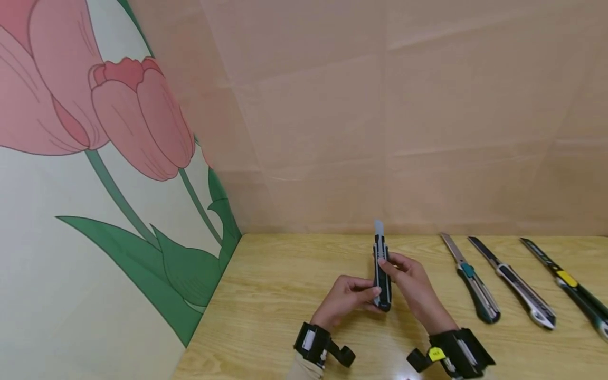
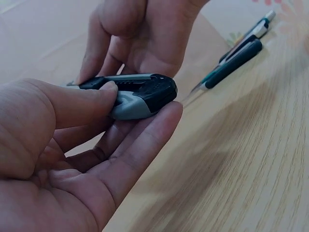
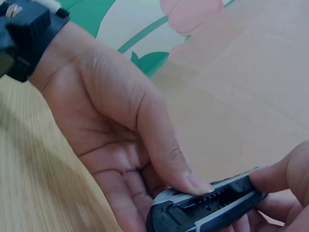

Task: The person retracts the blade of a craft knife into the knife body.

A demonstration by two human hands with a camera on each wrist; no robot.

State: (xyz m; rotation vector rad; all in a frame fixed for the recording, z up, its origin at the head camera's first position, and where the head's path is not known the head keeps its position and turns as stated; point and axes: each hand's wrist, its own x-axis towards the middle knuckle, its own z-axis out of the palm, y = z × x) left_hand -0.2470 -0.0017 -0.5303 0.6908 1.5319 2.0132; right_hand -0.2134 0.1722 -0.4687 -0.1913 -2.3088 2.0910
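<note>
A black and grey utility knife (image 1: 382, 277) is held between both hands, its blade (image 1: 378, 227) out and pointing toward the back wall. Near the butt end, my left hand (image 1: 339, 300) pinches it, thumb on top and fingers beneath. Farther up the handle, my right hand (image 1: 414, 283) grips the knife with its thumb on the top face, by the slider. In the left wrist view, the rounded butt (image 2: 164, 92) sticks out past the left thumb. The right wrist view shows the slotted channel (image 3: 212, 200) along the handle.
Three more utility knives lie slanted on the wooden table (image 1: 266, 295) at the right: one with a teal slider (image 1: 467, 270), a grey and black one (image 1: 522, 289), and one with a yellow part (image 1: 567, 278). A tulip-painted wall (image 1: 119, 264) borders the left; brown sheeting (image 1: 332, 132) covers the back.
</note>
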